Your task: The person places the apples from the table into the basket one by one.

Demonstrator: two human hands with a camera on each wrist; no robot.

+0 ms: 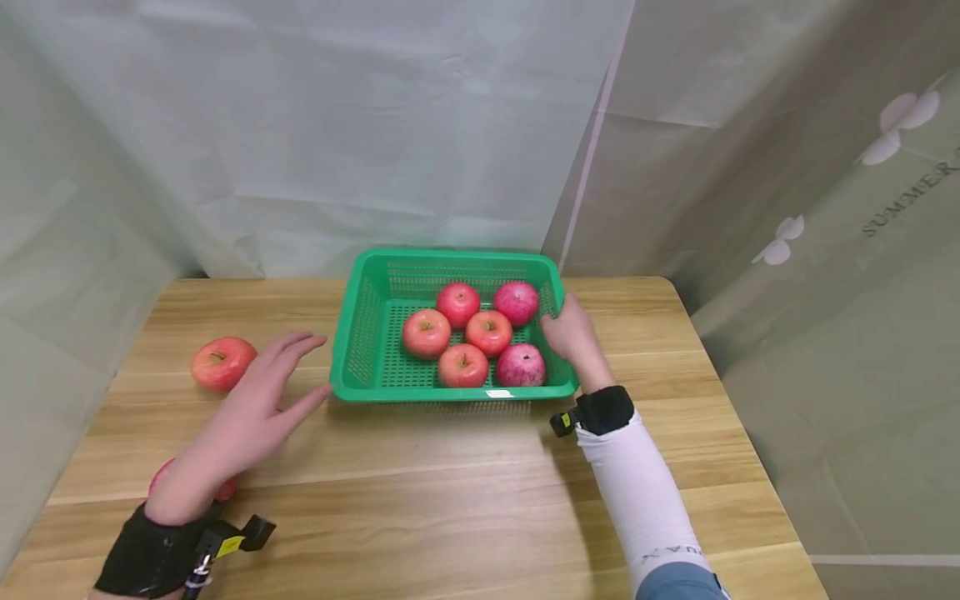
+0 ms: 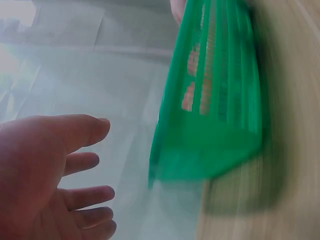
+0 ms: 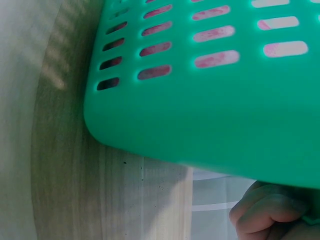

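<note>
A green plastic basket with slotted walls holds several red apples and two purplish-red round fruits, mostly toward its right side. My right hand grips the basket's right rim; in the right wrist view, its curled fingers show at the rim's edge. Just left of the basket is my left hand, its fingers spread and holding nothing. The left wrist view shows a gap between that hand and the blurred basket. I cannot tell whether the basket touches the table.
Another apple lies on the wooden table, beyond my left hand. A round red fruit is partly hidden under my left wrist. Pale sheeting hangs behind the table, with a printed curtain to the right.
</note>
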